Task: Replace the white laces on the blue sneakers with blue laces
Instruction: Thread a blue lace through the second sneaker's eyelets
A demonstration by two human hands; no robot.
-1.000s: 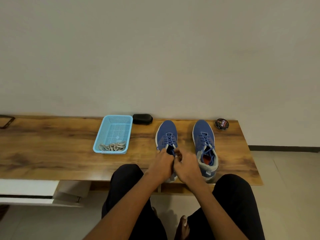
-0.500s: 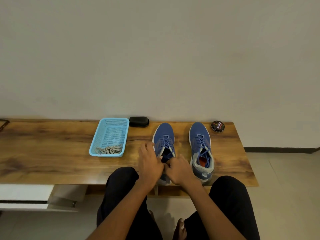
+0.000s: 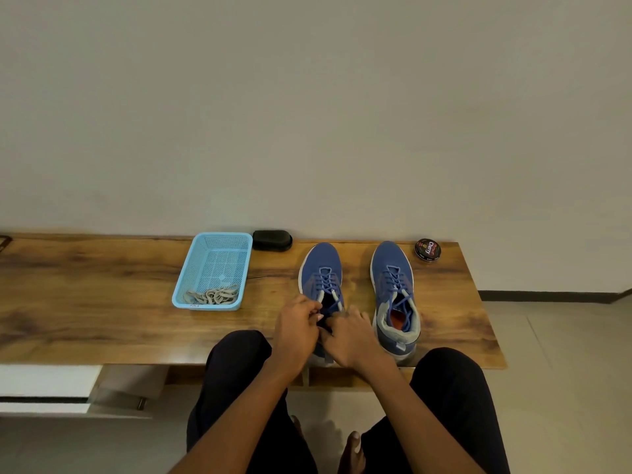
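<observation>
Head view: wood-grain table [image 3: 102,313], two blue mesh sneakers, left sneaker [image 3: 321,268] and right sneaker [image 3: 393,285] near front edge, blue laces [image 3: 326,280] threaded, left hand [image 3: 297,328] and right hand [image 3: 352,336] both curled at left sneaker's collar, pinching lace ends, one perforated plastic basket [image 3: 212,268] holding coiled white laces [image 3: 213,296], one round polish tin [image 3: 428,249] at back right corner.

We see dim, even indoor light; soft shadows fall below our hands [image 3: 328,331], and the wide lens bends the edges.
</observation>
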